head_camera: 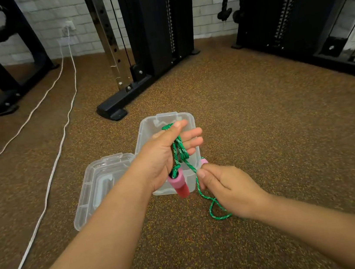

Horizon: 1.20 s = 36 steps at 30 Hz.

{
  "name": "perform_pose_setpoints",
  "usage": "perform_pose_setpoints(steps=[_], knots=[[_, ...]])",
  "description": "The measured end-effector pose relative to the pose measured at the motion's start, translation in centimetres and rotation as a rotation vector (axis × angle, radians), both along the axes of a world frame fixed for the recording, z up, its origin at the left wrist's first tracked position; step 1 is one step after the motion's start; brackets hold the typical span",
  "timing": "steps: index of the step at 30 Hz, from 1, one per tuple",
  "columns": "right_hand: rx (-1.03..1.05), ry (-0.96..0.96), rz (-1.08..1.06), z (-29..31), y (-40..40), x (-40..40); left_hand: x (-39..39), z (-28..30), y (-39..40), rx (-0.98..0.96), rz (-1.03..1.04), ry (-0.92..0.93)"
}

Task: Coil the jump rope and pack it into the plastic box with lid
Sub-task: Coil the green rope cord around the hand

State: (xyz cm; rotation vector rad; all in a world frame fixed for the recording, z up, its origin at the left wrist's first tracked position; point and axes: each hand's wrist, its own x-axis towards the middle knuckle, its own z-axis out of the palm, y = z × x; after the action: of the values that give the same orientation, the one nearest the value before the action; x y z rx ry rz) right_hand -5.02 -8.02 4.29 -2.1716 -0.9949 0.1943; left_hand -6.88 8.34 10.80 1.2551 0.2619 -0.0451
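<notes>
Loops of green rope (180,151) wound round the left hand (163,156), fingers half open, could slip off. The right hand (222,187) pinches the slack tail, which may snag before reaching the box (148,127).

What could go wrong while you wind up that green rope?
The loops of green rope on the left hand sit loosely, held mostly by the thumb, so they might slip off and unravel. The pink handle dangles below that hand and could swing and tug the coil. The slack tail hanging under the right hand already curls on itself and may knot. The clear box is small, so a loose coil might not fit.
</notes>
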Motion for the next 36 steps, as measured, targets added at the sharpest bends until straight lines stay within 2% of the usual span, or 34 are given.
perform_pose_setpoints(steps=[2,6,10,15,18,21,23,25,30,36], knots=[[-0.016,-0.098,0.070,1.0,0.0,-0.3,0.1,-0.1,0.0,0.070,-0.030,0.057],[0.058,-0.171,0.146,3.1,0.2,-0.1,-0.2,-0.3,-0.1,0.180,-0.157,0.158],[0.165,-0.127,0.137,4.6,0.1,1.0,-0.7,0.0,-0.3,0.310,-0.275,0.180],[0.231,-0.055,0.055,5.4,0.0,3.0,-1.4,0.0,-0.9,0.306,-0.281,0.193],[0.256,0.038,-0.027,5.1,-0.1,4.4,-1.3,-0.4,-0.7,0.226,-0.315,0.194],[0.266,0.217,-0.043,3.5,-0.1,4.8,-1.3,0.1,-0.3,0.132,-0.589,0.173],[0.287,0.358,0.006,1.9,0.1,4.3,-1.3,0.5,-0.5,0.097,-0.669,0.123],[0.282,0.427,0.000,0.5,0.5,3.4,-1.4,0.8,-0.8,0.061,-0.589,0.099],[0.149,0.283,-0.097,-1.3,0.6,1.0,-0.7,0.4,-0.3,-0.108,-0.289,0.044],[0.048,0.163,0.022,-1.7,0.4,-1.8,-0.4,-0.2,-0.3,0.046,-0.097,0.072]])
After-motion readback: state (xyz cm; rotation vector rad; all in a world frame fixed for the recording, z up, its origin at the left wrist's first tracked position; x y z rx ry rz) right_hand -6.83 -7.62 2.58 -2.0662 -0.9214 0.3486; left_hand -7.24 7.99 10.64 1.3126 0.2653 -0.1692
